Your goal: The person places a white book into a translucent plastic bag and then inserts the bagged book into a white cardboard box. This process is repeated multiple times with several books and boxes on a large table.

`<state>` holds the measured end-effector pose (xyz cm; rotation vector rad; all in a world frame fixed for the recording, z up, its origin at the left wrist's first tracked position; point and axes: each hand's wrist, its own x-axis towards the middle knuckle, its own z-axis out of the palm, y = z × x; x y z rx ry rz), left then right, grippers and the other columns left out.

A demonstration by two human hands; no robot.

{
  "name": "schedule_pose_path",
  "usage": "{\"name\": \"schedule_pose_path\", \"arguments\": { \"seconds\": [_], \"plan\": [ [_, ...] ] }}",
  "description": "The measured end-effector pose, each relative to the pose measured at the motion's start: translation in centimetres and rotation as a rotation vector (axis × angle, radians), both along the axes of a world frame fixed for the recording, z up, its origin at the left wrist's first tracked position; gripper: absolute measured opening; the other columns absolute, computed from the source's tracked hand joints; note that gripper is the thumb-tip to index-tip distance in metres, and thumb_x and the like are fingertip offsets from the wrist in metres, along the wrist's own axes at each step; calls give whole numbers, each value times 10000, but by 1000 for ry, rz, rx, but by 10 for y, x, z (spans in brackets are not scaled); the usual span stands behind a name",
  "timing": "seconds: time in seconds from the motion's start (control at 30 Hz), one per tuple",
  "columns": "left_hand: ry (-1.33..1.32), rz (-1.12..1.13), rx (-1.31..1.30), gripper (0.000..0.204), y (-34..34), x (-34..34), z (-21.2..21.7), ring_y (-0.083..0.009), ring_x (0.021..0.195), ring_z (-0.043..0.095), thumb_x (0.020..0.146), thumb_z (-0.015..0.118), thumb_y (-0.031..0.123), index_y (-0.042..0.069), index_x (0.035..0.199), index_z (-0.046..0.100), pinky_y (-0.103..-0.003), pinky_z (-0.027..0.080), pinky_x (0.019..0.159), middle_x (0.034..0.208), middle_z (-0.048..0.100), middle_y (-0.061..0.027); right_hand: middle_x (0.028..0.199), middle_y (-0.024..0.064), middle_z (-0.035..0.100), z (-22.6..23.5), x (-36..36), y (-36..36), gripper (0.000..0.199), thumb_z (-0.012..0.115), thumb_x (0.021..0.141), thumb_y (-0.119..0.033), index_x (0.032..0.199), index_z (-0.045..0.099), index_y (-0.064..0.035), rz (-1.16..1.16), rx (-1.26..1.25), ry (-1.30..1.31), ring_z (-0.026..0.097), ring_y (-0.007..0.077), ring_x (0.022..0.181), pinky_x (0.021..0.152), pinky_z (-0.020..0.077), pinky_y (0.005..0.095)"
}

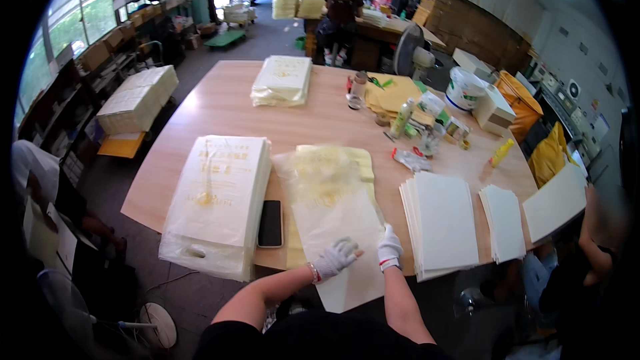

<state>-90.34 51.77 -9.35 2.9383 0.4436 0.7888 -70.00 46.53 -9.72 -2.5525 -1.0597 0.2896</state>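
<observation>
In front of me a white board (353, 287) lies partly inside a clear plastic bag (317, 190) with yellow print, its near end sticking out past the table edge. My left hand (335, 258), in a white glove with a bare fingertip showing, rests on the board with its fingers stretched out. At the right edge, my gloved right hand (389, 247) has its fingers closed on the bag's side; the exact grip is partly hidden. Beneath lies a yellowish sheet (363, 162). Left of it are a black phone (270, 223) and a tall stack of printed plastic bags (217, 200).
Right of my hands stand stacks of white boards (440, 223) and a smaller stack (503, 220). Another bag stack (283, 79) sits at the far edge. Bottles, tape and a white bucket (465, 88) crowd the back right. A person (587, 253) holds a board at the right.
</observation>
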Motion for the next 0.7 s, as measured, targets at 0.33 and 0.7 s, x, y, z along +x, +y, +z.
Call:
{"name": "schedule_pose_path", "arguments": {
  "seconds": [0.33,0.7],
  "plan": [
    [-411,669,-905,321,32,-82,-22,-304,850,548,776,502,41,15,1094,466,-356,441,724,952,524,-186,731,213,607,42,-32,-57,766,460,760,-94,1416,65,-122,376,-245,38,593,371,641,560,436,520],
    [-326,236,-1159,243,-132,-181,46,-296,966,567,731,622,13,52,968,591,-347,465,815,1032,538,-162,702,183,575,53,-105,-200,619,530,786,-168,1347,290,-68,597,272,46,565,363,640,562,446,468]
  ]
}}
